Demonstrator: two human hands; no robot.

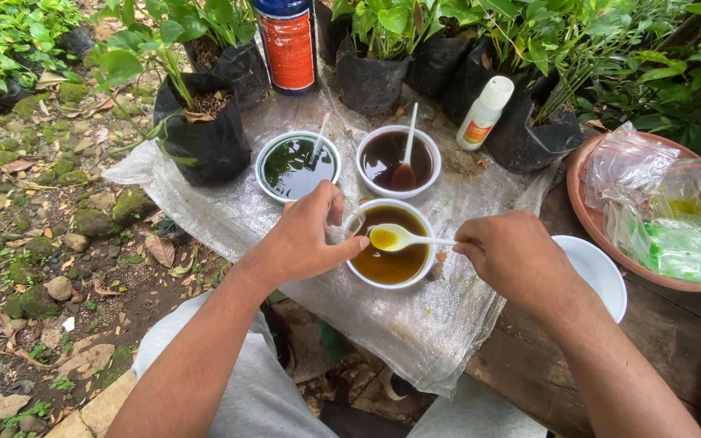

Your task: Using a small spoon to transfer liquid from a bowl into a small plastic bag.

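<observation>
Over the near bowl [391, 261] of brown liquid, at the front edge of the clear plastic sheet [229, 215], a white plastic spoon [399, 238] is held level with a small pool of yellow liquid in its scoop. The right hand [513, 255] grasps the spoon's handle end with fingers closed on it. The left hand [310, 235] grips a small clear cup [342, 227] just beside the spoon's scoop, at the bowl's left rim. Behind this bowl stand two more bowls: one with dark green liquid [296, 166] to the left, and one with dark brown liquid [397, 160] to the right, each with a white spoon resting in it. A small white bottle [483, 113] stands near the sheet's far right corner, and a tall blue and orange container [288, 45] stands at the far edge. Black bags of plants [204, 134] line the far side. An empty white bowl [598, 272] sits to the right, beside a clay dish [590, 215] holding plastic bags [659, 211].
</observation>
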